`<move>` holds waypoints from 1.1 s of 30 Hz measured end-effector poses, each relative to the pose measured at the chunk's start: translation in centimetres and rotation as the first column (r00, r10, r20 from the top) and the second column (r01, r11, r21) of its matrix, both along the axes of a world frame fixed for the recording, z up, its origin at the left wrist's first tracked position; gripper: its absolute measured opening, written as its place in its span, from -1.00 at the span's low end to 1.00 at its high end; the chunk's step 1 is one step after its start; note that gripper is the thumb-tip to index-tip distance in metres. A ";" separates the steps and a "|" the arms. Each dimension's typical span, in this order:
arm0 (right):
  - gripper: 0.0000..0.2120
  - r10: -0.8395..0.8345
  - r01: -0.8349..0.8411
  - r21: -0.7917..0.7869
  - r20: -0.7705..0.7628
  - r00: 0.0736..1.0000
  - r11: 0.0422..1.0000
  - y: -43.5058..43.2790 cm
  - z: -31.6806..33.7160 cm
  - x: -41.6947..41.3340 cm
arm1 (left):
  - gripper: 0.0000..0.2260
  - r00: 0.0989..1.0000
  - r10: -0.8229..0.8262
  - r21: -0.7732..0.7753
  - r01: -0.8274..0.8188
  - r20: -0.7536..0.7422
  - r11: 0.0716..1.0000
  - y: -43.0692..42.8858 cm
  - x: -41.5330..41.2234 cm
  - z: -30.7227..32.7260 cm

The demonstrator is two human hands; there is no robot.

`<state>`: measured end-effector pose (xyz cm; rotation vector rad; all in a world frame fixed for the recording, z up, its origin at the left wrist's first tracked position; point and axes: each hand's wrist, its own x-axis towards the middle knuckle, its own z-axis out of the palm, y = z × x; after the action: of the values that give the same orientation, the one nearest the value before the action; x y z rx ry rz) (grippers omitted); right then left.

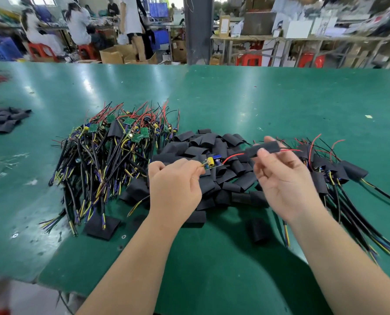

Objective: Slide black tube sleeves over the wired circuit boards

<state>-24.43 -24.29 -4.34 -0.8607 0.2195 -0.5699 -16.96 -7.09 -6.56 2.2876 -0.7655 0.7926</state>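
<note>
Holding one wired circuit board [212,164] pinched in the left hand [173,187] and one black tube sleeve [264,148] gripped in the right hand [285,185]; hands apart, red lead threaded through the sleeve, board itself outside it, both above the green table [235,92]. Three heaps below, uncountable: bare wired boards [107,155] left, loose sleeves [201,146] centre and partly hidden by the hands, sleeved boards [339,173] right. One further sleeve heap [3,121] lies at the far left.

We hold both bare forearms out ahead. Our left hand [174,185] pinches a board [213,164], knuckles up; our right hand [285,178] (palm turned toward us) pinches a sleeve [263,148] between thumb and fingers [267,139].
</note>
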 end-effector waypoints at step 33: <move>-0.88 0.263 -0.265 0.009 -0.165 0.951 0.964 2.3 -0.6 -0.2 | -0.83 0.989 -0.111 0.017 0.110 0.093 0.994 -0.8 -1.2 0.5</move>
<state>-24.62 -21.96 -4.98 -0.9340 0.2459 -0.2499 -18.13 -7.93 -6.03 2.2098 -0.9329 0.8507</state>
